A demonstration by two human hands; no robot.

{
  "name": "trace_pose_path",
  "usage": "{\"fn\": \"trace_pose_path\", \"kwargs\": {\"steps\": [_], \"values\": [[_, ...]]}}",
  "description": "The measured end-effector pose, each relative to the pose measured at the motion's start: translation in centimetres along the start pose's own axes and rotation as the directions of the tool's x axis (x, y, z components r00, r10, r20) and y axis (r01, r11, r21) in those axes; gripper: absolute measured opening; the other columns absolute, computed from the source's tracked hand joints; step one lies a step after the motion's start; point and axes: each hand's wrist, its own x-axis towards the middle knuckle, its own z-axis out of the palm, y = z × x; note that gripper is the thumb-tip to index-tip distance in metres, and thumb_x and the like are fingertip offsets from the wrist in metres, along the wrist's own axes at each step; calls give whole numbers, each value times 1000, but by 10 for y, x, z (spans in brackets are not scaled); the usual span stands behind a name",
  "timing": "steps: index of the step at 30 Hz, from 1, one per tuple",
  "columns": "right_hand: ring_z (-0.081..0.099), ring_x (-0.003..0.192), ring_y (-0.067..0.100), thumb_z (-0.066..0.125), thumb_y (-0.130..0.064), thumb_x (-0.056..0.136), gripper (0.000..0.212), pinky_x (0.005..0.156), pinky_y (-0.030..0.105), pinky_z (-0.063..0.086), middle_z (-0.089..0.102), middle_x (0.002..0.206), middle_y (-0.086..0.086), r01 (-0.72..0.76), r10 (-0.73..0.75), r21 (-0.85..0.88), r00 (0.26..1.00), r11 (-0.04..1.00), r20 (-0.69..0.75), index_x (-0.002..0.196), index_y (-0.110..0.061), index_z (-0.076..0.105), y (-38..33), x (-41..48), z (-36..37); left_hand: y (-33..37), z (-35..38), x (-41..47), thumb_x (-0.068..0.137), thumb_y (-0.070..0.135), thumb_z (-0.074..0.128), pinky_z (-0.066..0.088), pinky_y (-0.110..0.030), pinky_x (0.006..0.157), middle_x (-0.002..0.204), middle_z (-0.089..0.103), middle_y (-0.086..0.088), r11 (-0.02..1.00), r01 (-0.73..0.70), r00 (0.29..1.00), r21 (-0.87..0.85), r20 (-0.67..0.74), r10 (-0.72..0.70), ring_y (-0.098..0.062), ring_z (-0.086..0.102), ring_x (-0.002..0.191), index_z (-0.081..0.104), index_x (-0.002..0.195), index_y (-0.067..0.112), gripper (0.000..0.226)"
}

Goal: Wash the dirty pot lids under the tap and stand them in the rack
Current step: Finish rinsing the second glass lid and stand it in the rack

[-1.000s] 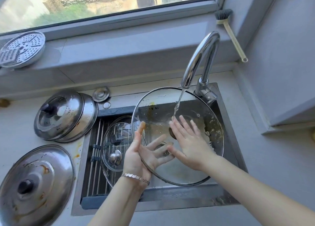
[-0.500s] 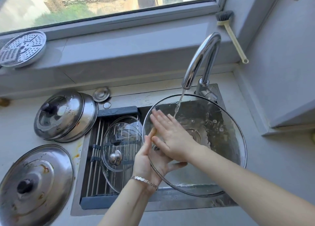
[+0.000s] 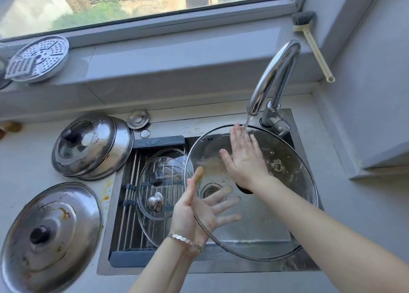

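Observation:
A large glass lid [image 3: 285, 213] with a metal rim is held tilted over the sink [image 3: 155, 268], and brown residue shows on its right part. My left hand [image 3: 194, 213] supports its near-left edge, fingers spread straight beneath the glass and thumb above the rim. My right hand [image 3: 245, 160] lies flat on the upper surface, fingertips in the water stream from the tap [image 3: 274, 71]. Two smaller glass lids [image 3: 159, 182] lie overlapping on the roll-up rack [image 3: 130, 204] across the sink's left half.
Two stacked steel lids [image 3: 88, 144] and a stained steel lid [image 3: 48, 237] lie on the counter to the left. A perforated steamer plate [image 3: 37, 58] and a dish brush [image 3: 309, 40] rest on the windowsill. A wall corner juts out on the right.
The glass lid has shifted right and nearer under the tap. My right hand slid up the glass from its left part to the far edge, into the stream.

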Motion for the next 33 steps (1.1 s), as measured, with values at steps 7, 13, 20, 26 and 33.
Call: {"fn": "trace_pose_path", "kwargs": {"steps": [7, 13, 20, 26, 33], "values": [[-26, 137, 7, -7, -51, 79, 79, 115, 28, -15, -25, 151, 1, 307, -313, 170, 950, 936, 7, 147, -10, -12, -53, -5, 10, -1, 7, 18, 88, 55, 29, 40, -67, 87, 116, 67, -4, 999, 13, 994, -47, 111, -8, -30, 62, 107, 63, 111, 32, 47], [16, 141, 23, 7, -39, 99, 60, 114, 34, 6, 19, 151, 12, 663, -664, 69, 748, 746, 0, 144, -3, 23, -22, -56, 29, 4, -17, 30, 55, 45, 82, 32, -57, 106, 129, 54, -26, 977, -104, 984, -187, 126, 129, -42, 49, 122, 52, 128, 34, 81], [-17, 141, 18, -4, -50, 84, 74, 112, 27, -19, -20, 146, -2, 422, -423, -39, 906, 906, -17, 148, -13, 0, -16, -20, 11, -4, -15, 30, 74, 40, 70, 47, -62, 83, 138, 49, -15, 960, 12, 932, -280, 351, 91, -38, 54, 118, 52, 124, 35, 53], [12, 141, 22, 20, -36, 97, 58, 114, 34, 3, 20, 153, 11, 665, -665, -7, 747, 747, -8, 145, -4, 23, -38, -50, 25, 8, -25, 33, 59, 44, 80, 25, -57, 109, 133, 50, -26, 973, -134, 964, -190, 202, 172, -39, 43, 128, 54, 125, 35, 72], [5, 144, 11, 6, -38, 100, 52, 113, 36, 10, 26, 152, 4, 593, -597, -167, 801, 788, 27, 148, -19, 13, 26, -68, 31, 19, -34, 26, 62, 51, 75, 43, -60, 91, 130, 54, -22, 978, -171, 934, -119, 295, 199, -43, 54, 113, 53, 117, 46, 60]]}}
